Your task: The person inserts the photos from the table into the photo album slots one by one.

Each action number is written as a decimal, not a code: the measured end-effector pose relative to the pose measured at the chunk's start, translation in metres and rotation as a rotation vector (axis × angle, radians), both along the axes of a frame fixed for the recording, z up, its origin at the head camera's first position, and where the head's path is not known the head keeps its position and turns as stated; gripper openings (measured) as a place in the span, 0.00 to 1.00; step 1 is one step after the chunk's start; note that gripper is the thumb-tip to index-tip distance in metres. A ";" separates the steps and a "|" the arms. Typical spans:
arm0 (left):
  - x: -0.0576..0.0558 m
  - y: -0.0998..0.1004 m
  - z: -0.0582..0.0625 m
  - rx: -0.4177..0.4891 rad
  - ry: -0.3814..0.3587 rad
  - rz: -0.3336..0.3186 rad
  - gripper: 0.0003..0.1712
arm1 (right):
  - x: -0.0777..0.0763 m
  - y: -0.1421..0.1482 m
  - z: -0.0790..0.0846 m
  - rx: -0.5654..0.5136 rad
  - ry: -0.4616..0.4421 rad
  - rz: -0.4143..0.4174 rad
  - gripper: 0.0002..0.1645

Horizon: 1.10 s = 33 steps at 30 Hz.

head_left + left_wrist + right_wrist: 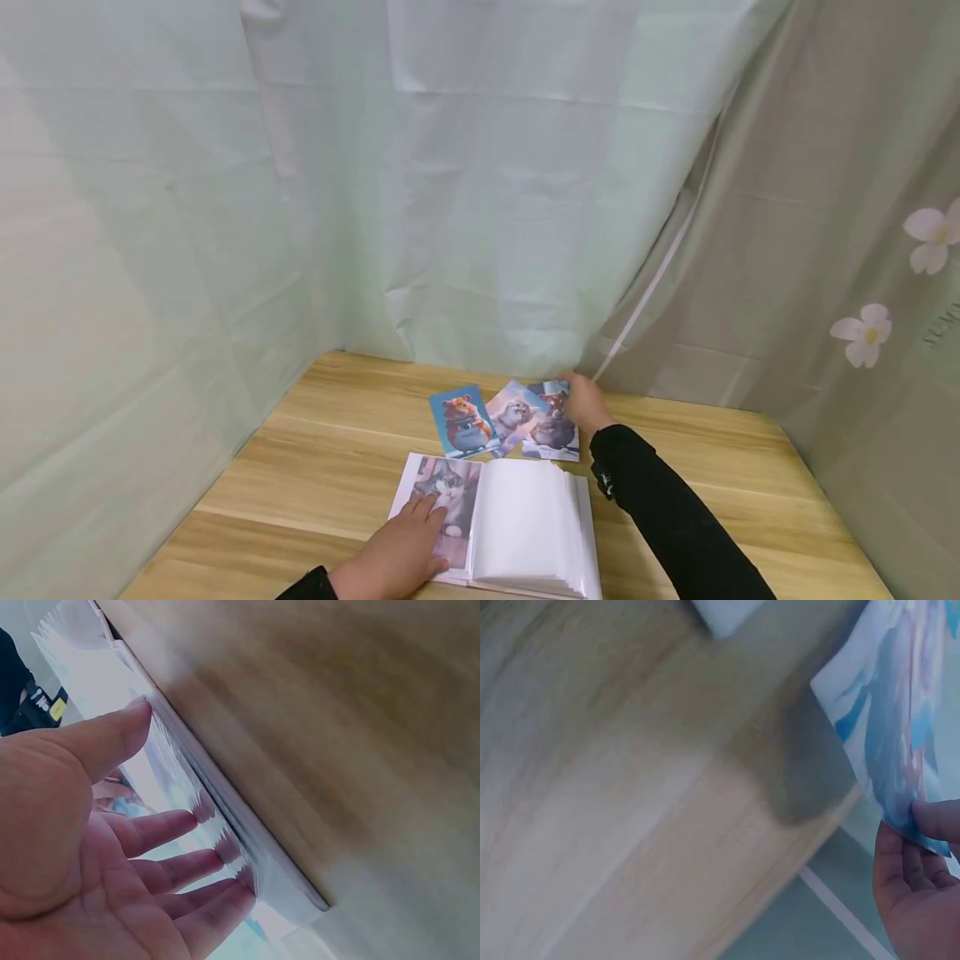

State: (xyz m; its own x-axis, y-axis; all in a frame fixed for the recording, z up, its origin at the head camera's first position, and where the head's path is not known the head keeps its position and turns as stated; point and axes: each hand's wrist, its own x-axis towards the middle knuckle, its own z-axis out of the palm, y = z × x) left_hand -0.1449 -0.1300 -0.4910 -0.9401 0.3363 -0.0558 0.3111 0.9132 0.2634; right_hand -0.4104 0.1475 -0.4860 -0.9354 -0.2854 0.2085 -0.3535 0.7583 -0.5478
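An open photo album (525,517) lies at the front of the table, a cat picture (457,525) in its left page and a white page at right. My left hand (401,546) rests on that left page with its fingers spread. In the left wrist view, the fingers lie straight along the album's page edges (202,787). Past the album, my right hand (587,406) pinches the top corner of the rightmost picture card (558,446). The right wrist view shows thumb and fingers gripping this card (892,712), which bends upward off the table.
A pink-and-purple card with a fluffy animal (513,414) and a blue card with an orange hamster (463,421) lie beside it, partly overlapping. Pale curtains (487,208) hang behind the table's far edge, and a floral one (862,333) at right.
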 end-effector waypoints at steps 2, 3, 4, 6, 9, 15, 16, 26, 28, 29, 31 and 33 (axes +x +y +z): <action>-0.001 0.000 0.001 0.015 0.007 0.000 0.40 | 0.002 0.004 0.006 0.002 0.024 0.001 0.31; -0.002 -0.001 0.001 0.017 0.014 -0.005 0.39 | 0.002 0.007 0.009 0.010 0.027 -0.001 0.31; -0.002 -0.001 0.001 0.022 0.023 -0.010 0.39 | 0.004 0.010 0.010 0.014 0.029 -0.006 0.31; -0.002 -0.002 0.003 0.030 0.030 -0.014 0.38 | 0.005 0.016 0.014 0.031 0.029 -0.017 0.31; -0.005 -0.001 0.005 0.035 0.029 -0.017 0.36 | 0.008 0.027 0.017 0.037 0.027 -0.046 0.31; -0.012 0.004 0.011 0.039 -0.053 0.015 0.35 | 0.013 0.041 0.028 0.010 0.031 -0.074 0.32; -0.012 0.005 0.012 0.048 -0.064 0.017 0.35 | 0.014 0.043 0.030 0.006 0.029 -0.076 0.32; -0.016 0.033 0.015 0.040 0.060 -0.140 0.38 | 0.021 0.055 0.065 -0.079 0.037 -0.062 0.31; -0.018 0.040 0.015 0.030 0.046 -0.152 0.40 | 0.023 0.055 0.069 -0.082 0.051 -0.055 0.29; -0.018 0.044 0.015 0.026 0.042 -0.157 0.41 | 0.024 0.055 0.071 -0.087 0.056 -0.053 0.29; -0.020 0.050 0.014 0.025 0.028 -0.168 0.42 | 0.026 0.054 0.074 -0.095 0.062 -0.054 0.28; -0.021 0.056 0.013 0.021 0.018 -0.175 0.43 | 0.027 0.051 0.076 -0.109 0.069 -0.057 0.28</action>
